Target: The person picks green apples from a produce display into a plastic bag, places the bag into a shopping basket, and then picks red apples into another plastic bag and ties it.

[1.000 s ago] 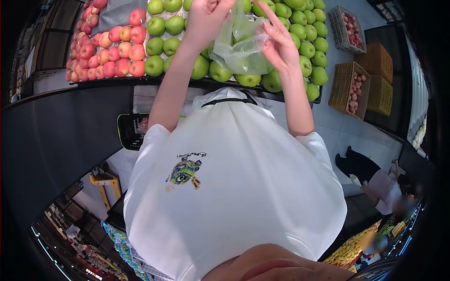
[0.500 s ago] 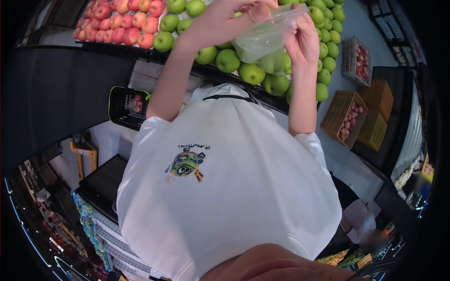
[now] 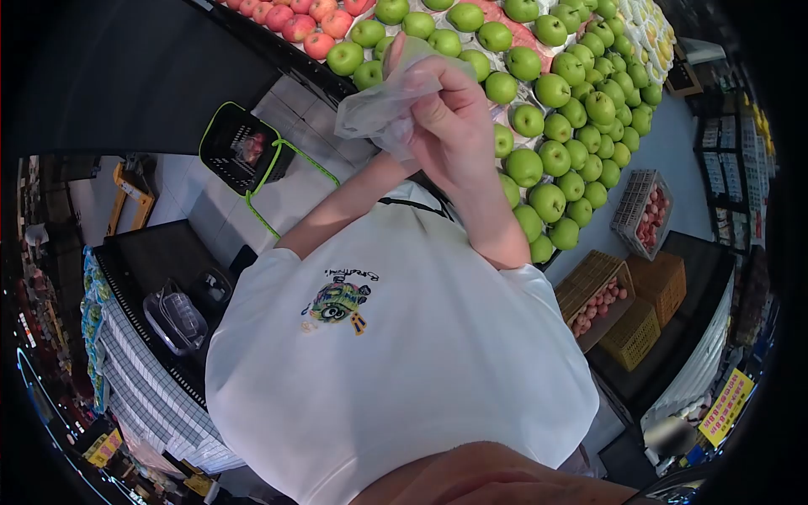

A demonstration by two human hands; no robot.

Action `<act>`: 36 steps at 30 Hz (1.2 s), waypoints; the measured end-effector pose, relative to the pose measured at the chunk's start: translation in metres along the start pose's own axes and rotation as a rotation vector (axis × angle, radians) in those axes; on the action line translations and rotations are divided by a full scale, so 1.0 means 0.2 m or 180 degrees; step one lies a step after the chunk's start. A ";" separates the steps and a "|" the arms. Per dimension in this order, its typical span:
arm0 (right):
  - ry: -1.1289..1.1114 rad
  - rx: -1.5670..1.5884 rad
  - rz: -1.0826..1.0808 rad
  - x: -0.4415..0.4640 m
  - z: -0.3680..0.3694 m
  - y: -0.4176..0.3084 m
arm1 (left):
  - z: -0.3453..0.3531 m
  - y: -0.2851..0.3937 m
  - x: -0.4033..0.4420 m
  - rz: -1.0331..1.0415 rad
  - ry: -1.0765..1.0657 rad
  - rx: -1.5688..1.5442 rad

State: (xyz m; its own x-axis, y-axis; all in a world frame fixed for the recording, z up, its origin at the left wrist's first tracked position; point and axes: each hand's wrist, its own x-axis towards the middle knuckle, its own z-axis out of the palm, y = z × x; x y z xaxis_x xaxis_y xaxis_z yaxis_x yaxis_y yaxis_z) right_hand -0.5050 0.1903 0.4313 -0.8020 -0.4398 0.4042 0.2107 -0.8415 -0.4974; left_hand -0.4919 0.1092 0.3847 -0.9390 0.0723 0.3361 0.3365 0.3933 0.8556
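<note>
Plastic bag (image 3: 369, 116): hanging crumpled at both hands, overlapping the near edge of the fruit display (image 3: 295, 66) in view. Looking thin, limp, see-through; probably weighing next to nothing, folding at any touch, sliding on itself, clinging to skin. Likely surviving a drop, but risking a stretch or tear under a hard fingertip pull. Judging best hold: pinching near the rim with the finger pads, not bunching the middle.

With right hand (image 3: 454, 109): pinching film between thumb and curled fingers, keeping the tips closed down rather than spreading. With left hand (image 3: 393, 55): reaching up behind the film, apparently showing one finger past it; mostly hiding, so not telling pinch from plain contact.

Around: seeing green apples (image 3: 523, 168) just beside the right hand, red apples (image 3: 318, 45) beyond the bag, black basket (image 3: 220, 135) standing on the floor (image 3: 299, 109) well apart, holding something reddish.
</note>
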 end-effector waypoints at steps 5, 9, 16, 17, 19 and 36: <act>-0.0468 -0.0596 0.0523 -0.12 0.15 0.27 | -0.19 0.01 -0.10 0.0337 0.1412 0.0196; -0.1053 -0.1417 0.0622 -0.18 0.19 0.36 | -0.39 -0.06 -0.22 0.0410 0.0758 0.0026; -0.0683 -0.1356 0.1096 -0.08 0.06 0.36 | -0.38 -0.44 -0.26 -0.0658 0.1738 -0.1834; -0.0389 -0.1203 0.1110 -0.07 0.04 0.35 | -0.42 -0.44 -0.27 -0.0833 0.1753 -0.1882; 0.0093 -0.1456 0.0608 -0.04 -0.17 0.37 | -0.50 -0.43 -0.29 -0.1016 0.1826 -0.1936; 0.0238 0.0481 0.2759 0.21 -0.24 1.56 | -1.26 -0.87 -0.61 -0.0083 0.0014 -0.0625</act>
State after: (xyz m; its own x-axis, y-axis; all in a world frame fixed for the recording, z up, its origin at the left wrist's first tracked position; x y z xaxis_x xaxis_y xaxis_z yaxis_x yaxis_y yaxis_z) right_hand -0.4991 -0.0759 0.2551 -0.3591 -0.9253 -0.1221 0.8292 -0.2562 -0.4967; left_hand -0.4188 -0.1979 0.2943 -0.9474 0.0604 0.3142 0.3198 0.2087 0.9242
